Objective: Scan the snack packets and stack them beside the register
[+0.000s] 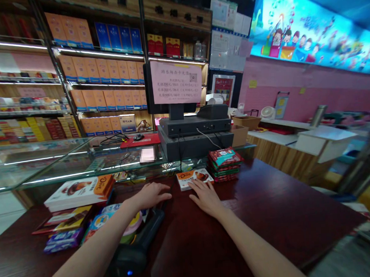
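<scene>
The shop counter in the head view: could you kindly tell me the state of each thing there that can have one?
Left hand: open, palm down on the dark wood counter, holding nothing.
Right hand: open, fingers touching the orange-and-white box.
Orange-and-white box: lying flat on the counter.
Handheld scanner: lying on the counter, blue light lit.
Wrapped packets: stacked, slightly askew.

Snack packets before a cash register
</scene>
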`<move>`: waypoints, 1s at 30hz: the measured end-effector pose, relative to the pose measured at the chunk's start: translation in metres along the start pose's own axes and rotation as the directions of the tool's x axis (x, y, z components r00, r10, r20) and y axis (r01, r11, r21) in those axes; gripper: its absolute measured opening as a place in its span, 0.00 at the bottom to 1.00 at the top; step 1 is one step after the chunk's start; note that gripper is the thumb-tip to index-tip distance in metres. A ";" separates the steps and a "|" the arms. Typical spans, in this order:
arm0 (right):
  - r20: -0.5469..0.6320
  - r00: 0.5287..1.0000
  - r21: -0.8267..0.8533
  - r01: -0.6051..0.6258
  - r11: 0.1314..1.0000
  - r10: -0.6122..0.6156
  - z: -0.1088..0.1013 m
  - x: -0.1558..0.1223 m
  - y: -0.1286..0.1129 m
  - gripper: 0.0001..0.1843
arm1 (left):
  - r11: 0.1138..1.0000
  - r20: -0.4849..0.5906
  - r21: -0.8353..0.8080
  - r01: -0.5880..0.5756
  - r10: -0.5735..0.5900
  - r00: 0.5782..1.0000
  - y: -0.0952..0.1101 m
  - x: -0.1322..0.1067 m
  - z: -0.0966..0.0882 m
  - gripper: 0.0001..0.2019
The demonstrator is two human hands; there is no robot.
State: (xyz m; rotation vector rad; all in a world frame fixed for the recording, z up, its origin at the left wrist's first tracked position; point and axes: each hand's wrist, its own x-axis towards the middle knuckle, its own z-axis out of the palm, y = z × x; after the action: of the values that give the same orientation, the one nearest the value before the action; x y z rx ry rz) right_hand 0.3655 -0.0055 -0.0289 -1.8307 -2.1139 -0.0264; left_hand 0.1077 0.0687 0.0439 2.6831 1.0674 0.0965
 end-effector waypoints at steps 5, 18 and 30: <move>-0.002 1.000 -0.005 -0.004 1.000 0.004 -0.001 0.000 0.000 0.26 | 1.000 0.005 -0.006 0.012 -0.012 1.000 -0.003 -0.001 0.000 0.24; -0.001 1.000 -0.014 0.006 1.000 -0.006 0.001 -0.002 0.000 0.28 | 0.999 -0.006 -0.022 0.029 -0.029 1.000 -0.009 -0.002 -0.001 0.24; -0.030 0.999 -0.019 0.026 0.999 -0.026 0.001 -0.002 -0.002 0.27 | 0.997 -0.071 -0.057 0.054 -0.058 0.996 -0.018 -0.024 -0.023 0.26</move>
State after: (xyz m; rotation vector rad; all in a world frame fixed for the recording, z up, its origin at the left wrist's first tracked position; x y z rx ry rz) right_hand 0.3641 -0.0077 -0.0300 -1.8021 -2.1233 -0.0805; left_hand 0.0744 0.0696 0.0619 2.6167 1.1442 0.2113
